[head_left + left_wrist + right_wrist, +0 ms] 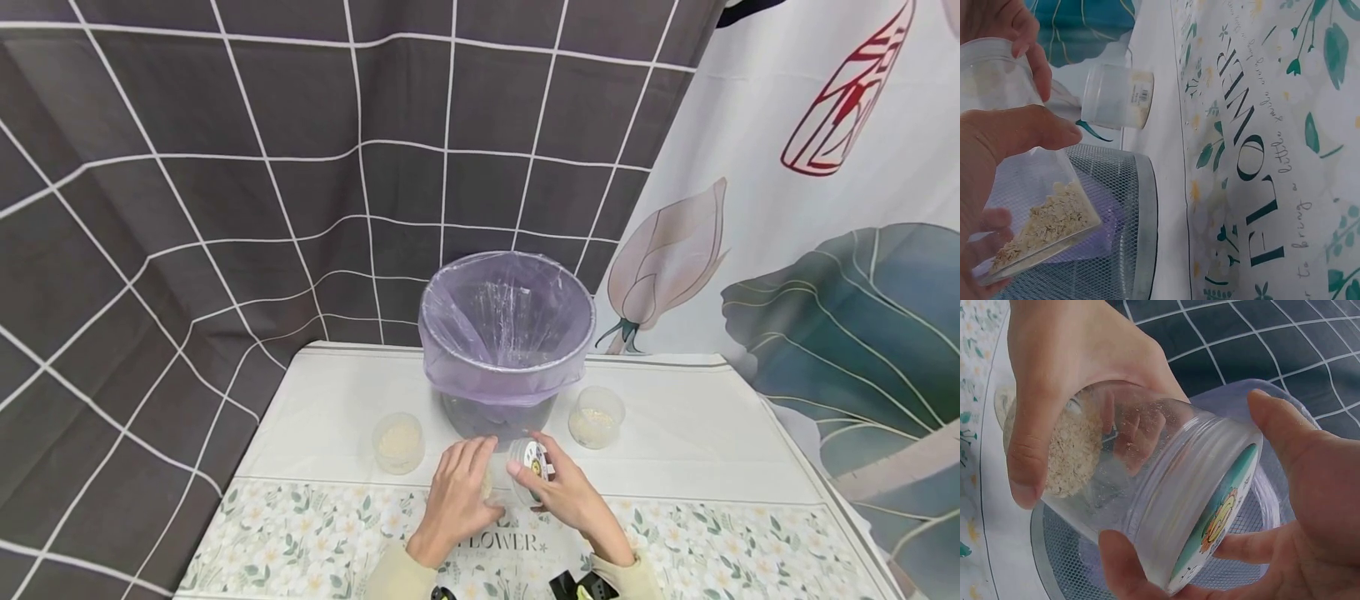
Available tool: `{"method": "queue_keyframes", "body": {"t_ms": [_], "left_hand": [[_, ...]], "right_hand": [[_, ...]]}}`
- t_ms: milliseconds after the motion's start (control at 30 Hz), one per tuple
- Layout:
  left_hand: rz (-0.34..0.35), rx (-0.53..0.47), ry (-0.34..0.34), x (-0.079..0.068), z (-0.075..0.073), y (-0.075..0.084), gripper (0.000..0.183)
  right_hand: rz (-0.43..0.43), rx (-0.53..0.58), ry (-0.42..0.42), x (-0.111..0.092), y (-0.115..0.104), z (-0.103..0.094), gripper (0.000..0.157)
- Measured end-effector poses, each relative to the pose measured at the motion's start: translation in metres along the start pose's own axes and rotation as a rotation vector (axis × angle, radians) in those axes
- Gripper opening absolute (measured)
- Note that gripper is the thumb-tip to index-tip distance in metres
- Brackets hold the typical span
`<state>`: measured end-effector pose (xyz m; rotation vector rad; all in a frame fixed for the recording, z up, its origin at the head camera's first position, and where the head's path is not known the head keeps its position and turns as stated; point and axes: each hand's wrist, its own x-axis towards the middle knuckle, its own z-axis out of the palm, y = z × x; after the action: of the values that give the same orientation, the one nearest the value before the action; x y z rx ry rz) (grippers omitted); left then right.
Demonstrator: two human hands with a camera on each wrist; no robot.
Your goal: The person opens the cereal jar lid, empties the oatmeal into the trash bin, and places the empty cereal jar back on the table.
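Observation:
Over the front of the table, my left hand [457,500] grips a clear plastic jar [1125,444] around its body. Flaky oats [1057,215] have gathered at the jar's base end, and the jar is tilted over on its side. My right hand [566,492] holds the lid end, thumb and fingers spread around the rim. A round label [1213,519] with a green edge and a cartoon figure covers the lid's [1191,487] face. In the right wrist view, the lid sits at the jar's mouth.
Just beyond my hands stands a mesh bin [1141,212] lined with a purple bag [506,379]. One clear tub with pale contents [398,444] is left of it, another tub [596,417] to its right. A dark checked curtain [300,192] hangs behind the flower-printed tablecloth [300,533].

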<state>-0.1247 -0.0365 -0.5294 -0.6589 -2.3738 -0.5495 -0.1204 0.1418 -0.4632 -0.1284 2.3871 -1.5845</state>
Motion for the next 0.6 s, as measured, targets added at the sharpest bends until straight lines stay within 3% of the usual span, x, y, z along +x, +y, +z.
{"method": "queue_keyframes", "body": {"t_ms": [333, 600], "left_hand": [[-0.016, -0.053, -0.034, -0.0027, -0.0004, -0.0008, 0.093], [-0.001, -0.085, -0.128, -0.0007, -0.0044, -0.0043, 0.099]], "right_hand": [[-0.102, -0.093, 0.01, -0.003, -0.0006, -0.0025, 0.07], [-0.19, -0.163, 0.054, -0.0058, 0.0007, -0.003, 0.069]]}}
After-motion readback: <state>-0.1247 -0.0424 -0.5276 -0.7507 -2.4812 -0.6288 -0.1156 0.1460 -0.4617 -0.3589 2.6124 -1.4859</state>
